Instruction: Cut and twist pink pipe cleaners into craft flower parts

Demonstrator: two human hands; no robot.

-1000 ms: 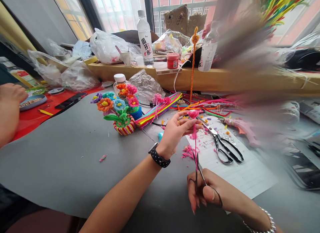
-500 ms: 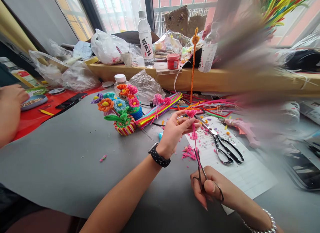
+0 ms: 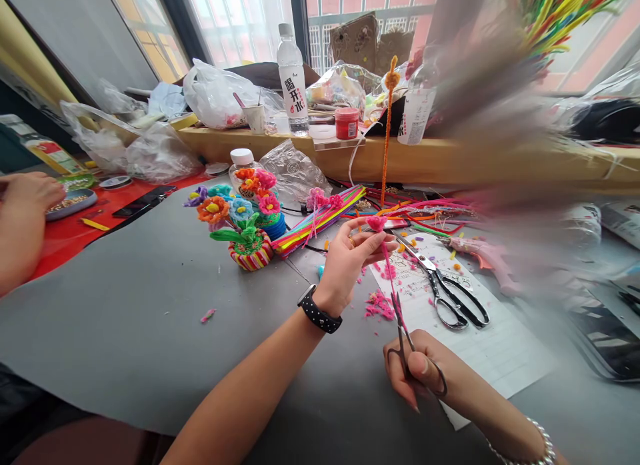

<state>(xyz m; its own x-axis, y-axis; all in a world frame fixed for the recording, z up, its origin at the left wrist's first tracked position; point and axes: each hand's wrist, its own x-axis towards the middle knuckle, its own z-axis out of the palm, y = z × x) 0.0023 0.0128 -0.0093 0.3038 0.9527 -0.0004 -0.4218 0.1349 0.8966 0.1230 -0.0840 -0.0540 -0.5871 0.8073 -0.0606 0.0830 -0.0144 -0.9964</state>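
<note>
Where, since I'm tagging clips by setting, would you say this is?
Probably a craft table, perhaps in a small workshop: potted fuzzy flowers, a bundle of colourful sticks, and small scissors in the right hand.

Pink flower head (image 3: 376, 223) shifted left since 1 second ago, its stem (image 3: 388, 268) more slanted, small scissors (image 3: 399, 322) and right hand (image 3: 424, 363) shifted right

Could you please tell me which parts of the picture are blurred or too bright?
Head view, right side: a wide blur below the stems; head view, back: the window looks partly washed out; head view, centre: the left hand and small scissors look fairly sharp.
</note>
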